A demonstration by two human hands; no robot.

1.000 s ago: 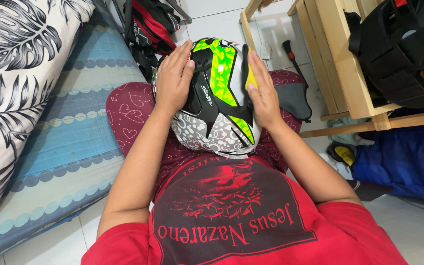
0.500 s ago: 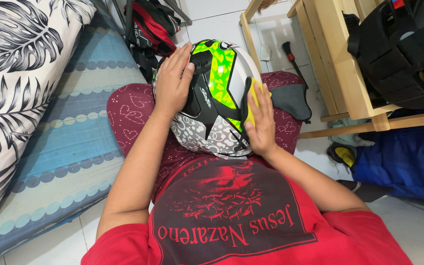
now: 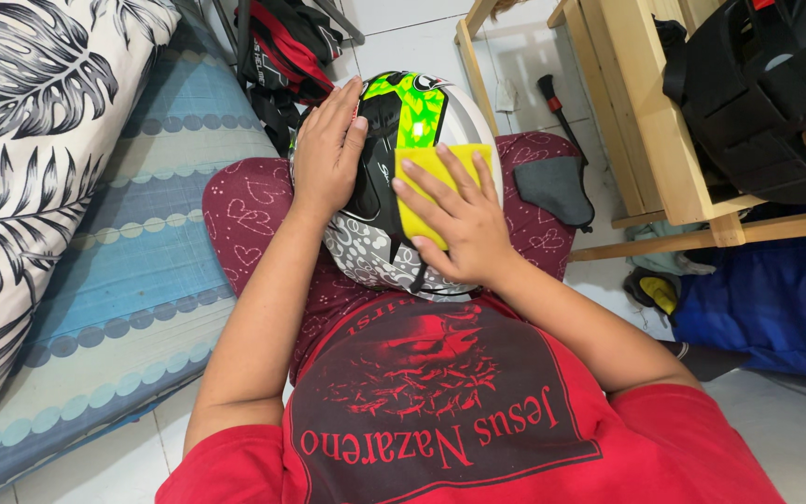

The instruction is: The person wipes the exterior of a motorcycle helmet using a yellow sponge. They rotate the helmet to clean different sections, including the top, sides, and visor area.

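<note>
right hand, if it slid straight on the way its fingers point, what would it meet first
The right hand lies on a yellow cloth on the helmet, fingers pointing up-left. Going straight on, it would probably meet the left hand first, which rests flat on the helmet's other side.

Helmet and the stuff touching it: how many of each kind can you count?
Helmet: 1
Yellow cloth: 1
Hands on the helmet: 2, left hand and right hand
Total: 4
</note>
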